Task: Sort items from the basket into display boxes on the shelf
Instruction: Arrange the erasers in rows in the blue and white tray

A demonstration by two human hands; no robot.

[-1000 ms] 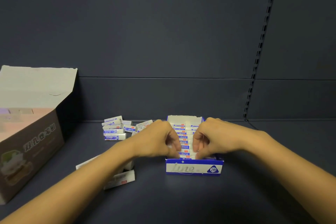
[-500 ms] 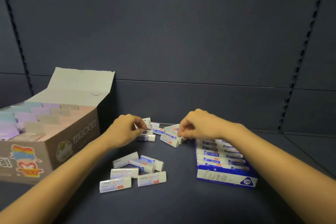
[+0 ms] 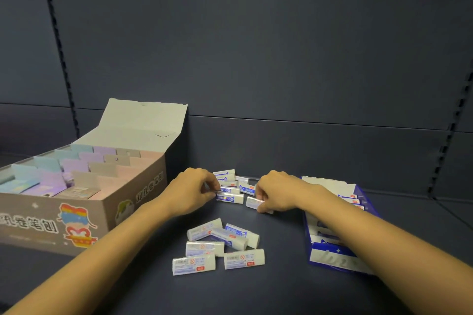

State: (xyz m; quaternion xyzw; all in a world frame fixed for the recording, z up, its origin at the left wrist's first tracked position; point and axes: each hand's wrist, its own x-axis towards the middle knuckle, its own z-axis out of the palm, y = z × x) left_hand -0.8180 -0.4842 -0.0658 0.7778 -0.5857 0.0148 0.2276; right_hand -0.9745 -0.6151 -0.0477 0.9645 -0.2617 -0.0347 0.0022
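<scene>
Centrally, the left hand [image 3: 193,193] pinches a wrapped eraser [image 3: 230,190] at the edge of the rear eraser pile [image 3: 225,174]. The right hand [image 3: 280,193] grips a second eraser [image 3: 253,203] just beside that pile. Nearer, several loose erasers [image 3: 220,245] lie on the dark shelf [image 3: 256,294]. To the right stands the blue display box [image 3: 330,258], holding erasers. To the left is an open cardboard sharpener box [image 3: 84,215].

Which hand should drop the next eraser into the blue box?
Right. The right hand pinches an eraser, and the blue box lies directly beside it, under its forearm. The left hand is at the far pile, with the right hand between it and the box.
</scene>
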